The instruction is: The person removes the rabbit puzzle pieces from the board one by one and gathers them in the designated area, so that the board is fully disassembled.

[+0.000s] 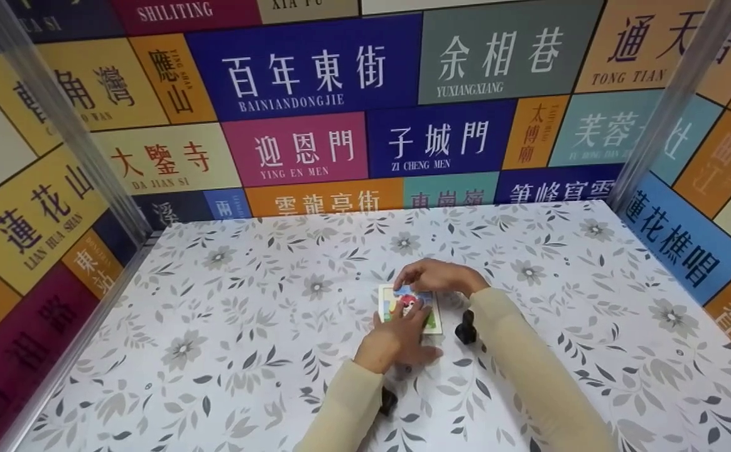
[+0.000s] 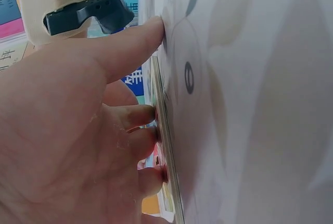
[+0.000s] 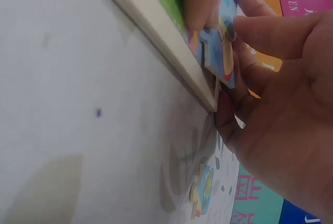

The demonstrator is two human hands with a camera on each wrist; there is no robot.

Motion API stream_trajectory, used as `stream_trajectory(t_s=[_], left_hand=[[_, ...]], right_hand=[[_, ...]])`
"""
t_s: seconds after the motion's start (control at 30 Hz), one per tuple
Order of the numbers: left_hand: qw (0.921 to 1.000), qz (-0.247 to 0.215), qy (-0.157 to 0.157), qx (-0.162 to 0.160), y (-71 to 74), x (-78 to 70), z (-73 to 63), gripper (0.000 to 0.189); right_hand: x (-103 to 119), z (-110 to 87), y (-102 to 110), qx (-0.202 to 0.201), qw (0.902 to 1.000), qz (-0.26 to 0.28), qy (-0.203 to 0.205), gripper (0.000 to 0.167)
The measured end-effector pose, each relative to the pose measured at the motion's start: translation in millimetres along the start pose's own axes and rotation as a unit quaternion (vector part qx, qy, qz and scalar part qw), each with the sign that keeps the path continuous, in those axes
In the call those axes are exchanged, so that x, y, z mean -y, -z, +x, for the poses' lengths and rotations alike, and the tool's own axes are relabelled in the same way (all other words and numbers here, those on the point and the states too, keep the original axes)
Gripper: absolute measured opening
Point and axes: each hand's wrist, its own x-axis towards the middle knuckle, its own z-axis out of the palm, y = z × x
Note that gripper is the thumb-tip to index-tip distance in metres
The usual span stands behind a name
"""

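A small jigsaw puzzle board (image 1: 438, 321) with a pale raised border and a colourful cartoon picture lies flat on the table. My left hand (image 1: 397, 342) rests on it, fingers spread with the tips pressing the picture. In the left wrist view the thumb (image 2: 132, 44) extends off the board's edge, near the cloth. At the board's far edge, my right hand (image 1: 446, 275) pinches a puzzle piece (image 3: 220, 60) between thumb and fingers. That piece tilts up from the board, close to a corner of the border. Fingers hide part of the picture.
Another loose puzzle piece (image 3: 202, 191) lies on the cloth beyond the board in the right wrist view. A white floral cloth (image 1: 246, 282) covers the table. Clear posts (image 1: 673, 100) stand by its far corners, before a wall of coloured signs (image 1: 303, 69).
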Motion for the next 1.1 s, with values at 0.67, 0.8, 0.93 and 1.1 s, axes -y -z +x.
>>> stream_trajectory(t_s=[0.67,0.8,0.93,1.1], left_hand=[[0.9987,0.039,0.029,-0.012,-2.1,-13.6,0.5,0.089],[0.9986,0.043,0.030,-0.005,-2.0,-13.5,0.6,0.088],[0.9989,0.034,0.032,-0.004,-2.3,-12.0,0.4,0.089],[0.9990,0.028,0.035,-0.001,-2.6,-11.4,0.3,0.089]], right_hand=[[-8,-3.3,1,-0.066,0.9975,0.015,0.019,0.028],[-9,-5.4,4,-0.108,0.9927,0.054,0.009,0.025],[-14,-13.7,11,-0.148,0.9854,0.084,0.002,0.024],[-29,-31.6,29,-0.175,0.9800,0.092,-0.017,0.025]])
